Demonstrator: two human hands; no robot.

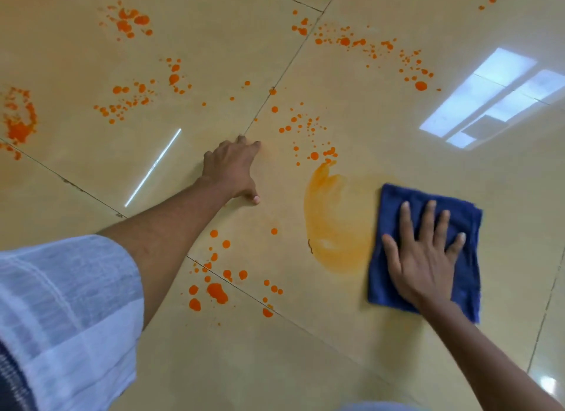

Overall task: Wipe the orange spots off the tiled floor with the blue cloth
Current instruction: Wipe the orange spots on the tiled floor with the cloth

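A folded blue cloth (394,202) lies flat on the glossy beige tiled floor (336,334) at the right. My right hand (423,251) presses down on it with fingers spread. Just left of the cloth a pale orange smear (333,215) streaks the tile. My left hand (232,169) rests palm down on the floor at the centre, fingers apart, holding nothing. Orange spots lie in several clusters: above the smear (308,135), near my left forearm (217,291), at the far left (20,120), upper left (128,22) and upper right (382,49).
Dark grout lines (284,74) cross the floor diagonally. A window's reflection (489,98) shines on the tile at the right and a thin light streak (153,167) at the left. My white sleeve (61,319) fills the lower left corner.
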